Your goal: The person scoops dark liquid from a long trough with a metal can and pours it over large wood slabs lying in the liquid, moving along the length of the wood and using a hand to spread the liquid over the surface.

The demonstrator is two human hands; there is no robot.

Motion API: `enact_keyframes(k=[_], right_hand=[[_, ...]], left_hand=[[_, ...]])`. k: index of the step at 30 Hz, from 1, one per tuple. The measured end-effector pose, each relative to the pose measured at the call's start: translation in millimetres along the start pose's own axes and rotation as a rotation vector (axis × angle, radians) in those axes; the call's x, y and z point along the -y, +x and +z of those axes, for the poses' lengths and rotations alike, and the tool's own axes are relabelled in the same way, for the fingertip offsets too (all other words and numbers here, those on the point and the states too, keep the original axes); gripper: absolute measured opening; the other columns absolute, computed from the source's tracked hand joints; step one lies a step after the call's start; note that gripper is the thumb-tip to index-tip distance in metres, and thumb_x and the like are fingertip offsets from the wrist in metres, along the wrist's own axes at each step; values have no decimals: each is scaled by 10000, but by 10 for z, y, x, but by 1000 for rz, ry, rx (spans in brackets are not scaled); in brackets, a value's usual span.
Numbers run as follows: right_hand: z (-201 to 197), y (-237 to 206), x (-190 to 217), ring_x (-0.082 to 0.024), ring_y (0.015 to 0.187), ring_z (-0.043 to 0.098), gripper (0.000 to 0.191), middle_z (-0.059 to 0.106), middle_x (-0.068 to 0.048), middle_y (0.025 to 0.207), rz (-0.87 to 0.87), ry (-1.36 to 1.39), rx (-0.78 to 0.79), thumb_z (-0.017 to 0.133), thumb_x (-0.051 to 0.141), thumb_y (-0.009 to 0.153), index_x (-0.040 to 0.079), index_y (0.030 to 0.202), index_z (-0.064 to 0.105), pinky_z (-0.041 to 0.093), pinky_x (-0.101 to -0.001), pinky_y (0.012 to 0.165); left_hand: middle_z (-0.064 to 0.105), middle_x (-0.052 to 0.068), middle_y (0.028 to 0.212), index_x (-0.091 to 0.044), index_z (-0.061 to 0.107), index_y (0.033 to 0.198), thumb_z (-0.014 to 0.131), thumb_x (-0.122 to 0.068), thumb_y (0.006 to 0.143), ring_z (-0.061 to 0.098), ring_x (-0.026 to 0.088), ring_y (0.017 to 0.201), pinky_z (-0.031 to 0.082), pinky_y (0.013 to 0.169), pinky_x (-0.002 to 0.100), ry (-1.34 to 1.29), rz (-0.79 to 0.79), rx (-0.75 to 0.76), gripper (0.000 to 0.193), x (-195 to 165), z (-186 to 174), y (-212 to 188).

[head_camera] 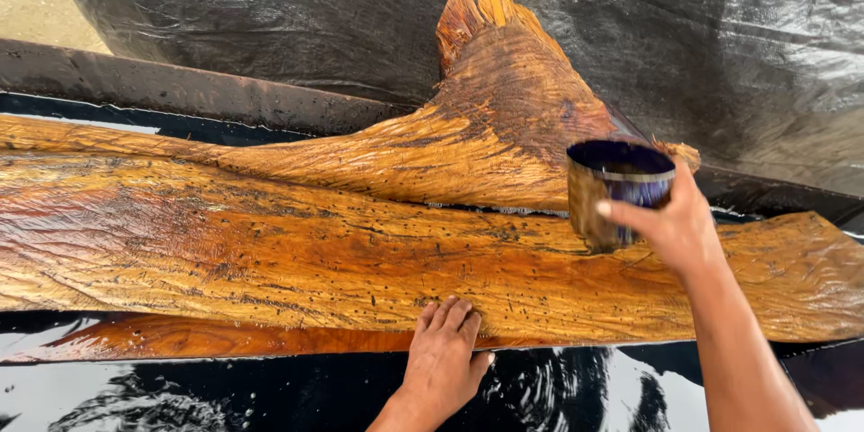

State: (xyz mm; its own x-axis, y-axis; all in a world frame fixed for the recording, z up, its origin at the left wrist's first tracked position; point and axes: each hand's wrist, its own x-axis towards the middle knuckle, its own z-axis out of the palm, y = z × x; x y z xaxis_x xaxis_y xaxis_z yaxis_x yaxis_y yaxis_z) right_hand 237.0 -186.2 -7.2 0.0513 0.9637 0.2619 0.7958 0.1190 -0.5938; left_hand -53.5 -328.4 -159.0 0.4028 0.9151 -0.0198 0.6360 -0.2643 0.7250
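Your right hand (670,220) grips the cup (616,189) over the wet slab (270,252), left hand (443,355) pressed flat with fingers extended; tip gently next.

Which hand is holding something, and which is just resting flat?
The right hand grips a cup; the left hand lies flat on the wet slab.

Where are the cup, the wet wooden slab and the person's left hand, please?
cup (605,187), head view, stained side wall.
wet wooden slab (270,252), head view, broad top face.
left hand (443,360), head view, back of hand.
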Motion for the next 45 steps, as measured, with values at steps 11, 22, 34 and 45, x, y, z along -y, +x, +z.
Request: enact_keyframes(k=[11, 22, 34, 45], right_hand=[[280, 1546, 440, -254, 1080, 691, 805, 705, -149, 1171, -8, -110, 1, 939, 473, 673, 28, 1247, 592, 550, -397, 923], [437, 2066, 699, -289, 1052, 685, 821, 709, -170, 1134, -30, -296, 49, 958, 528, 675, 1, 1205, 619, 531, -408, 933], [195, 1948, 334, -344, 1073, 693, 873, 713, -206, 1145, 24, -437, 71, 927, 583, 677, 7, 1259, 624, 526, -440, 952], [-241, 1673, -149, -389, 1120, 672, 919, 712, -231, 1154, 172, -558, 105, 899, 645, 640, -17, 1221, 638, 504, -468, 989]], left_hand=[[385, 226, 1538, 32, 490, 1424, 729, -299, 907, 228, 402, 1510, 104, 1232, 542, -51, -78, 115, 658, 82, 107, 29], [396, 231, 1539, 35, 494, 1425, 698, -324, 939, 234, 400, 1516, 99, 1239, 538, -89, -85, 128, 638, 144, 158, 9], [386, 243, 1536, 39, 494, 1420, 711, -335, 935, 246, 405, 1504, 126, 1232, 541, -17, -82, 115, 650, 121, 98, -3], [411, 203, 1531, 11, 505, 1414, 717, -341, 919, 272, 366, 1492, 131, 1229, 519, 7, -93, 109, 643, -14, 23, 26]])
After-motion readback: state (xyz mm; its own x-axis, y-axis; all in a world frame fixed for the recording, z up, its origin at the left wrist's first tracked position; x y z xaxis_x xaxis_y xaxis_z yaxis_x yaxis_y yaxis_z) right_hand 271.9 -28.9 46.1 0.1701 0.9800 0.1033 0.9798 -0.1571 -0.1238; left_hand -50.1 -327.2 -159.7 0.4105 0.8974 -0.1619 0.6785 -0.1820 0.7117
